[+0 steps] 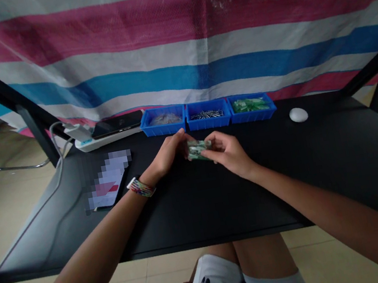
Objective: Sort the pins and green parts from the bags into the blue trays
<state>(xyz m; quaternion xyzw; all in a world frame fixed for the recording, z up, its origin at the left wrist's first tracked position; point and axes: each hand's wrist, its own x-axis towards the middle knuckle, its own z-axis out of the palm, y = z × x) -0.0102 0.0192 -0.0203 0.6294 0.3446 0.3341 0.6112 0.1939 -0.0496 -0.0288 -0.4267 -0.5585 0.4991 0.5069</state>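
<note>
Seated at a black tabletop (200, 207), a person works a small green piece (198, 149) between both hands, just in front of the middle blue tray (208, 114). The left hand (169, 152), with a woven wristband (141, 187) on its wrist, curls its fingers closed around the piece's left end. The right hand (227, 151) pinches the other end with thumb and fingertips. The piece is held just off the tabletop, nearer the person than the middle blue tray.

That tray holds what look like thin metal pins. The left blue tray (163, 120) touches it on one side with pale, unclear contents, and the right blue tray (251, 105) touches it on the other with green parts much like the one in hand. Well right of the middle blue tray lies a white round object (298, 115). Left of it, a white power strip (101, 140) carries a dark phone (117, 123), and nearer the person lies a blurred-out flat device (108, 180). A striped tarp (169, 28) hangs behind the trays.

The step in hand appears to be close, two-handed work on the green piece itself. Judging by how small it is, any further move calls for steady fingertips and one hand keeping its grip while the other shifts.
</note>
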